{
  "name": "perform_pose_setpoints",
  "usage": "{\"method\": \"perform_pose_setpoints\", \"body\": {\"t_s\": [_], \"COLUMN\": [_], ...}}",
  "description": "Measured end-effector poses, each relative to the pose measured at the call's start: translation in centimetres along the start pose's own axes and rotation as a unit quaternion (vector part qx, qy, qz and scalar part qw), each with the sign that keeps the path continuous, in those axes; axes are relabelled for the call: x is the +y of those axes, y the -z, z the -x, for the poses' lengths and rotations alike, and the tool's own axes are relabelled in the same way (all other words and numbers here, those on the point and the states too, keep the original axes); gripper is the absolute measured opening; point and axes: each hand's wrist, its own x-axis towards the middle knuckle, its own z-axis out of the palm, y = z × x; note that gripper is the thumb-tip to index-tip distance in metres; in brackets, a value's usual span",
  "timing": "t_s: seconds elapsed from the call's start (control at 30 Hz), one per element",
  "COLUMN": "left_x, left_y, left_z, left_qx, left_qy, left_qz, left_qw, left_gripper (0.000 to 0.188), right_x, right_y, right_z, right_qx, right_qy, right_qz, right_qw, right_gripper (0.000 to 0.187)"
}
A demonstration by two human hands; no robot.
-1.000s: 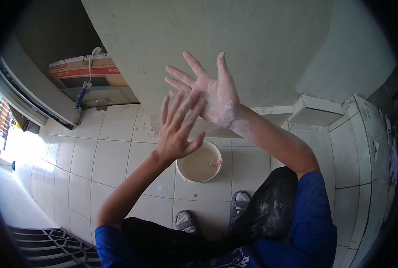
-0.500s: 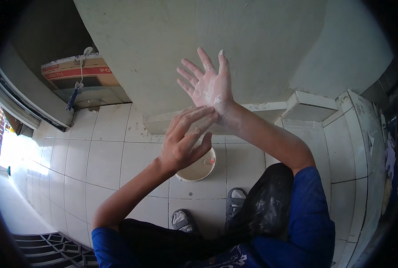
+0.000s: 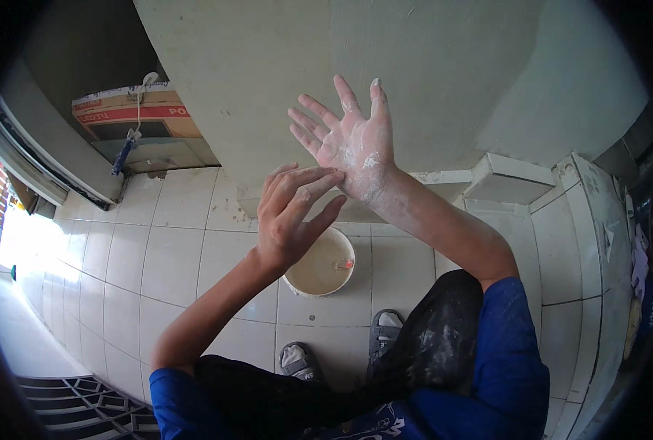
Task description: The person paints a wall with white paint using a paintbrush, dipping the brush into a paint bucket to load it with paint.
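Observation:
My right hand (image 3: 359, 139) is raised in front of the wall, its palm toward me and its fingers spread, holding nothing. White paste-like residue coats its palm, wrist and thumb tip. My left hand (image 3: 293, 205) is open, fingers loosely stretched, with the fingertips at the heel of my right palm. Whether they touch it or stop just short, I cannot tell. Below the hands stands a round white bucket (image 3: 319, 295) on the floor, partly covered by my left hand. Cloudy, pale liquid (image 3: 315, 268) lies in it, with a small red-and-white object (image 3: 345, 265) near its right side.
A grey-green wall (image 3: 444, 81) rises ahead, with a low ledge (image 3: 513, 172) at its foot. At the left, a blue paint roller (image 3: 125, 152) hangs before a cardboard box (image 3: 169, 114). Pale tiles (image 3: 172, 257) cover the floor. A dark metal lattice (image 3: 84, 403) is at lower left.
My left hand has shifted slightly left and up, showing more of the bucket. My right hand has moved a little to the right, still spread.

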Motion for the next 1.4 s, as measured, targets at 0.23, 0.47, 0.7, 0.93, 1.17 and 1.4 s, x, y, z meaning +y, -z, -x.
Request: {"method": "perform_pose_setpoints", "body": {"t_s": [0.23,0.47,0.7,0.93,1.17,1.4], "left_x": [0.0,-3.4,-9.9,-11.9,-11.9,-10.5], "left_y": [0.7,0.6,1.2,-2.7,-1.4,-1.7], "left_z": [-0.3,1.9,10.0,21.7,22.2,22.7], "left_qx": [-0.005,0.008,-0.083,-0.528,-0.460,-0.361], "left_qy": [-0.022,0.014,0.314,0.463,0.570,0.703], "left_qz": [-0.020,-0.044,0.001,0.055,0.166,0.206], "left_qw": [1.000,0.999,0.946,0.710,0.660,0.577], "left_gripper": [0.031,0.020,0.016,0.059,0.044,0.052], "right_x": [0.5,1.4,9.0,16.5,19.0,17.8], "right_y": [0.1,4.9,13.4,19.3,21.8,20.4], "right_z": [0.2,-3.1,2.4,7.5,8.0,8.5], "right_qx": [0.015,-0.123,-0.379,-0.460,-0.448,-0.439], "right_qy": [-0.009,-0.100,-0.187,-0.263,-0.235,-0.060], "right_qz": [0.019,0.330,0.858,0.845,0.863,0.895], "right_qw": [1.000,0.931,0.291,0.075,0.008,-0.040], "right_gripper": [0.077,0.053,0.028,0.029,0.030,0.021]}}
